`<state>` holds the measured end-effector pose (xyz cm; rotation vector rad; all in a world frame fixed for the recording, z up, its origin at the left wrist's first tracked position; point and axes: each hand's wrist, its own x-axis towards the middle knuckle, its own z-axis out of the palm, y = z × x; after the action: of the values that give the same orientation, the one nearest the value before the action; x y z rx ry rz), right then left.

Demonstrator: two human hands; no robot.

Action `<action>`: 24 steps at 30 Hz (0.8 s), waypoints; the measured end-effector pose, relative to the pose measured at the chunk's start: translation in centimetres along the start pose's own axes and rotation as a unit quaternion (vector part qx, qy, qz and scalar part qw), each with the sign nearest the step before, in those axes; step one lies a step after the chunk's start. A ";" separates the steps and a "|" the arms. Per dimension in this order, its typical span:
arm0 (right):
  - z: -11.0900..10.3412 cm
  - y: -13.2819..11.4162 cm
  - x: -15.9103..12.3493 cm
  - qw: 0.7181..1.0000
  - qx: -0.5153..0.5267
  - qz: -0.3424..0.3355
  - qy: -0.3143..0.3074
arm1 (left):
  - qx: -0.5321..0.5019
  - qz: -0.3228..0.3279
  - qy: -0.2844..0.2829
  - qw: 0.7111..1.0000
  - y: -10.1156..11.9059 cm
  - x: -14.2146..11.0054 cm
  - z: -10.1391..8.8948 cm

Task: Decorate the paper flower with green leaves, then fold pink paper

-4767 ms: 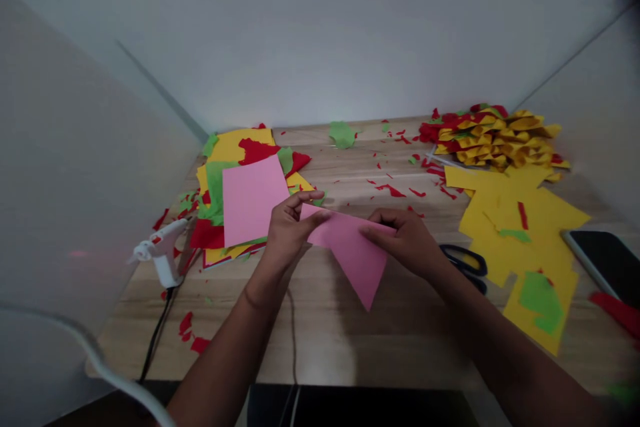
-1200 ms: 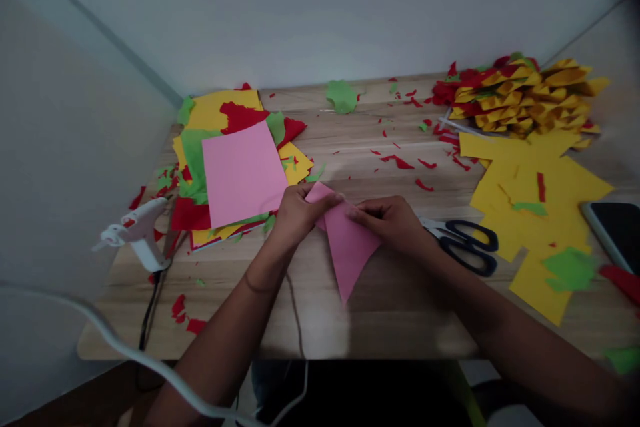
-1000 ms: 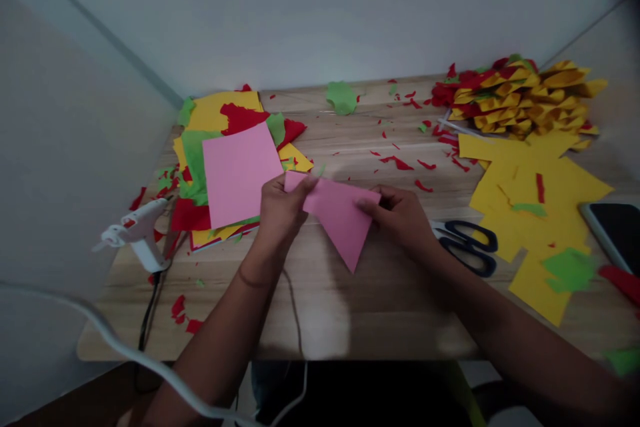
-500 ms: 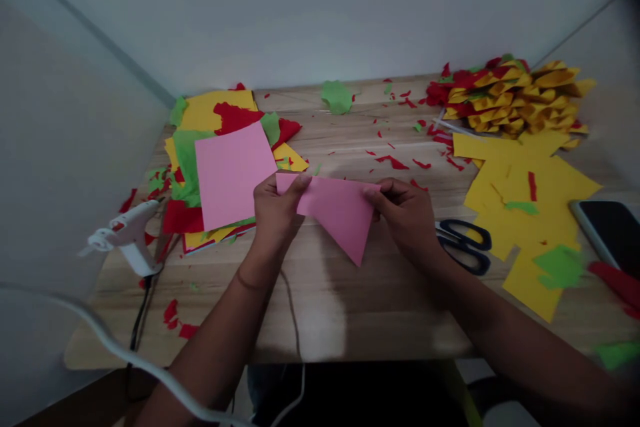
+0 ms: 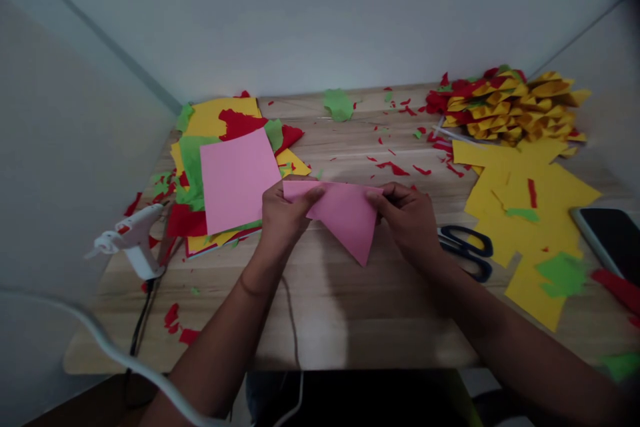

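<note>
A piece of pink paper (image 5: pixel 350 217) is stretched between my two hands above the table, its top edge nearly level and one corner pointing down. My left hand (image 5: pixel 287 210) pinches its left end, thumb on the near face. At the upper right corner my right hand (image 5: pixel 407 213) grips it between thumb and fingers. Just left of my left hand a pink sheet (image 5: pixel 240 180) lies on a pile of coloured paper. Dark-handled scissors (image 5: pixel 467 247) rest beside my right forearm, their blades hidden.
A white glue gun (image 5: pixel 135 240) stands at the left with a black cord. Yellow paper pieces (image 5: pixel 530 193), a phone (image 5: pixel 610 240) and a yellow, red and green paper bundle (image 5: pixel 520 103) occupy the right. Red scraps (image 5: pixel 393 168) litter the table (image 5: pixel 400 340). A white cable (image 5: pixel 110 353) crosses the lower left.
My left hand has shifted slightly right, closer to my right hand, and its thumb reaches further over the pink paper. The view has moved a little.
</note>
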<state>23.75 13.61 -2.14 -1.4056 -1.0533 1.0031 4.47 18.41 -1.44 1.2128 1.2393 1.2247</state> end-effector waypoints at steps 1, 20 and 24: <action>0.0 0.0 0.0 1.000 -0.001 0.001 0.001 | 0.004 0.005 0.000 1.000 0.1 0.0 0.0; -0.9 -1.6 -1.2 0.996 -0.021 -0.081 0.012 | -0.039 0.006 -0.019 0.999 2.1 -1.5 0.1; -1.2 -2.4 -2.2 0.993 -0.007 -0.116 0.019 | -0.030 0.038 0.007 0.999 3.3 -2.6 -0.3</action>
<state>24.15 11.33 0.42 -1.2736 -1.1677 0.7989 4.30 15.78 1.85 1.2192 1.1680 1.3193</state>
